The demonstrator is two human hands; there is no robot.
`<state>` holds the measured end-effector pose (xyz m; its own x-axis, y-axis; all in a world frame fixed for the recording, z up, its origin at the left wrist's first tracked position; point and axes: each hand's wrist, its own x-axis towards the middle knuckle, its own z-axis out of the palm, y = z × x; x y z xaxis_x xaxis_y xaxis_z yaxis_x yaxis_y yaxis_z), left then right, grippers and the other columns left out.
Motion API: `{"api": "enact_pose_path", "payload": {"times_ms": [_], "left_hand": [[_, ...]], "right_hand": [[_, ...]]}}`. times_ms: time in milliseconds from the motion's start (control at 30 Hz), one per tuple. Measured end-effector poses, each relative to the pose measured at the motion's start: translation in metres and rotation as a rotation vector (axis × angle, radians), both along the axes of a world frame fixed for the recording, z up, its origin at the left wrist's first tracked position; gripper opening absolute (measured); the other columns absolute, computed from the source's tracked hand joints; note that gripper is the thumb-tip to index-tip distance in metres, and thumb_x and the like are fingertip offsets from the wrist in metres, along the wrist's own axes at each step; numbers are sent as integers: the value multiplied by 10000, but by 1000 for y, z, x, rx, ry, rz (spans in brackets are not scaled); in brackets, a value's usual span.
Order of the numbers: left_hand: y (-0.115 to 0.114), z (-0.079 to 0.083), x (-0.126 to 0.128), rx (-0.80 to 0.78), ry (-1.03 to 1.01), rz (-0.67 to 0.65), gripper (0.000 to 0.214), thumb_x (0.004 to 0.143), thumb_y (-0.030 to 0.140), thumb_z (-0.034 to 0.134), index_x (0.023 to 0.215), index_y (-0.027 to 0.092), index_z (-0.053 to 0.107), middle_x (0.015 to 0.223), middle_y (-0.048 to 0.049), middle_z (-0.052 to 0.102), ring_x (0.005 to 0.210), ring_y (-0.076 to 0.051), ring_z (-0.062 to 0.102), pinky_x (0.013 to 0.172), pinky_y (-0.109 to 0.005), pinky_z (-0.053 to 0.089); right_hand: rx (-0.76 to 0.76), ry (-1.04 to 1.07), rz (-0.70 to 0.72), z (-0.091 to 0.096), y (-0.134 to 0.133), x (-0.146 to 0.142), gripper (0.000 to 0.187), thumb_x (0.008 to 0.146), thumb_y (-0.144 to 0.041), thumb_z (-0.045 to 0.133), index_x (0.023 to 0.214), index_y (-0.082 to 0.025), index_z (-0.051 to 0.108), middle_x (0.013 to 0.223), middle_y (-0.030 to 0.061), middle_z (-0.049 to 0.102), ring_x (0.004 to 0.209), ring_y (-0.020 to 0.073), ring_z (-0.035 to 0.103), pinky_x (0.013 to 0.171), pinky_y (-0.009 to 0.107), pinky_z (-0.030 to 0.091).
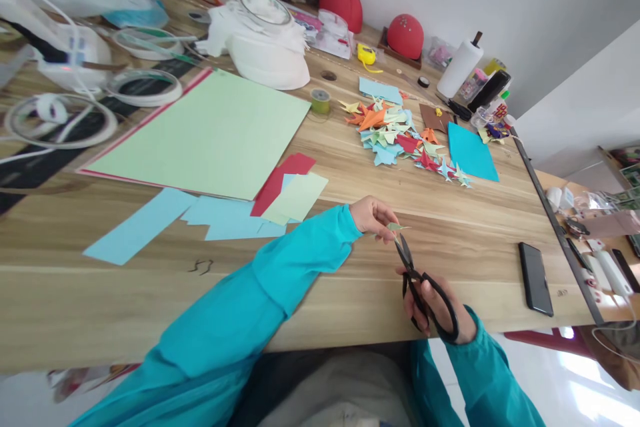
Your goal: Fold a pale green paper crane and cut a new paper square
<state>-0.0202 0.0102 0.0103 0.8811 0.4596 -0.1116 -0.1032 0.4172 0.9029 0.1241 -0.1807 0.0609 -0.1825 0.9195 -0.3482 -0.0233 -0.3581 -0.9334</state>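
Observation:
My left hand (376, 219) pinches a small piece of pale green paper (399, 227) above the wooden table. My right hand (436, 303) is wrapped round the black handles of a pair of scissors (409, 265). The scissors' blades are parted a little and point at the green paper, their tips at or touching its edge. Beyond my hands lies a pile of small pointed paper cutouts (387, 127) in orange, red, blue and pale green. Left of my left hand, a pale green paper piece (296, 198) overlaps a red one (284, 181).
A large pale green sheet (210, 137) lies at left, with blue paper strips (140, 225) before it. A turquoise sheet (473, 152), a spool (320, 101) and a yellow tape measure (367, 53) lie farther back. A phone (535, 278) rests near the right edge.

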Motion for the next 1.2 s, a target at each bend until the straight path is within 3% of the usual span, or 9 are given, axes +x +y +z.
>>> {"api": "enact_pose_path", "payload": {"times_ms": [367, 867, 1200], "left_hand": [[-1, -1, -1, 29, 5, -30, 422, 378, 257, 845, 704, 79, 643, 526, -48, 661, 407, -119, 580, 389, -193, 444], [0, -1, -1, 24, -2, -35, 426, 375, 259, 846, 705, 75, 649, 527, -46, 663, 419, -121, 593, 394, -188, 449], [0, -1, -2, 17, 5, -31, 421, 363, 240, 849, 697, 71, 656, 531, -59, 662, 412, -127, 585, 390, -198, 445]], "right_hand": [[-74, -141, -20, 14, 1, -6, 629, 807, -583, 437, 1195, -92, 500, 473, -41, 499, 259, 42, 365, 242, 157, 304], [-132, -205, -21, 18, 2, -9, 714, 795, -622, 403, 1221, -52, 466, 409, -60, 476, 223, 59, 365, 230, 165, 285], [-141, -213, -18, 16, -1, -7, 674, 814, -594, 402, 1222, -61, 460, 406, -61, 477, 220, 58, 361, 228, 157, 274]]}}
